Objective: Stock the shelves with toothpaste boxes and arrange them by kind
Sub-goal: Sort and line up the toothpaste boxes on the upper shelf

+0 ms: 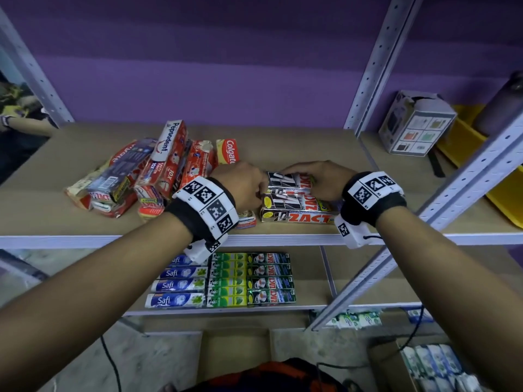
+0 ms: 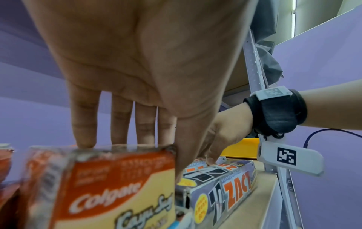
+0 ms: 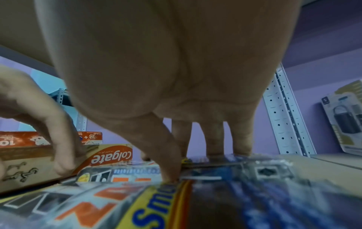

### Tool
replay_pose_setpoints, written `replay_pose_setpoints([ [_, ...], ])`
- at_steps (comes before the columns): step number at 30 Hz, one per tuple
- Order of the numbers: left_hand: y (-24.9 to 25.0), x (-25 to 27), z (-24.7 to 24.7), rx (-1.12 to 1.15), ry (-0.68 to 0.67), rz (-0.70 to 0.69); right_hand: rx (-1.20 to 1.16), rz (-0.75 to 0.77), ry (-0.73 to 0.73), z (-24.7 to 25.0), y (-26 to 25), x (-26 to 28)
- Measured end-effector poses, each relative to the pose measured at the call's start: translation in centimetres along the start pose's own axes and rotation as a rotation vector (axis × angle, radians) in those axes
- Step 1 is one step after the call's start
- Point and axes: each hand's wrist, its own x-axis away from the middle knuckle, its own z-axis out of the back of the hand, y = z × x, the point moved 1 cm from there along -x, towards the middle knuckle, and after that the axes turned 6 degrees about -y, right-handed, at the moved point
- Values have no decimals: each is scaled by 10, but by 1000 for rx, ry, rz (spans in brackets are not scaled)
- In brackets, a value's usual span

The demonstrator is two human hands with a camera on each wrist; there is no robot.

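Several silver-and-black Zact boxes [image 1: 300, 219] lie stacked near the front of the upper shelf [image 1: 325, 154]. My right hand [image 1: 308, 179] grips the top Zact box [image 1: 285, 179] across its width, thumb on the near edge [image 3: 170, 176] and fingers on the far edge. My left hand [image 1: 246, 185] holds an orange-and-cream Colgate box [image 2: 109, 182] just left of the stack, fingers behind it and thumb beside the Zact boxes [image 2: 235, 184]. In the head view that Colgate box is mostly hidden under my wrist. A jumbled pile of red Pepsodent and Colgate boxes [image 1: 158, 171] lies further left.
The lower shelf holds neat rows of blue Safi boxes [image 1: 175, 287], green boxes [image 1: 226, 278] and dark Zact boxes [image 1: 270, 278]. A white carton [image 1: 416, 125] and a yellow bin [image 1: 503, 199] stand right of the metal upright [image 1: 368, 66]. A cardboard box of stock [image 1: 433, 363] is on the floor.
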Motion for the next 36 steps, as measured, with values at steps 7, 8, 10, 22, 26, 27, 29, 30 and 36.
replay_pose_setpoints([
  [7,3,-3,-2,-107,-34,-15,-41,-58,-80,-1,-5,8],
  [8,4,-3,-1,-125,-47,-18,-52,-63,-67,-2,-5,11],
  [10,5,-6,1,-145,-90,-28,-47,-82,-47,-6,-6,16],
  [22,7,-19,4,-168,-183,-32,296,-93,-14,-26,-23,30],
  [26,6,-21,8,-86,-185,-45,277,-86,-20,-22,-22,29],
  [27,5,-22,11,-49,-169,-50,277,-81,-26,-21,-22,28],
  [29,3,-23,19,35,-132,-50,271,-86,-44,-19,-22,25],
  [30,1,-24,23,69,-118,-47,263,-95,-51,-18,-22,23],
  [36,-11,-29,35,115,-89,-21,246,-97,-51,-10,-15,2],
])
